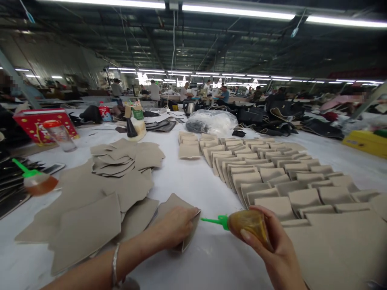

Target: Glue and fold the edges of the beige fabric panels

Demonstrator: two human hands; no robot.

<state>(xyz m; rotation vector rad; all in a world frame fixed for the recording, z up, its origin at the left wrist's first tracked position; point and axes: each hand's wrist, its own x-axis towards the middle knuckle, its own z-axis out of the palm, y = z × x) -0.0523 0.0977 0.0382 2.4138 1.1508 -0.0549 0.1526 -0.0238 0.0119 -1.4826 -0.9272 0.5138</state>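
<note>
My right hand (276, 237) is wrapped round a squeeze bottle (249, 225) of amber liquid, probably glue. Its thin green nozzle points left, its tip just short of a beige leather-like piece (169, 207). My left hand (178, 225) grips that piece near its right edge, fingers closed over it, and the piece looks bent there. Left of this hand, loose flat beige pieces (90, 225) lie in an overlapping heap. To the right, many folded beige pieces (260, 177) stand in overlapping rows.
A second green-tipped bottle (40, 183) lies at the left by a phone (54, 168). Behind it are a clear cup (60, 137) and a red box (45, 125). Further back are a plastic bag (216, 121), dark bags (256, 117) and a yellow box (365, 143). People work in the distance.
</note>
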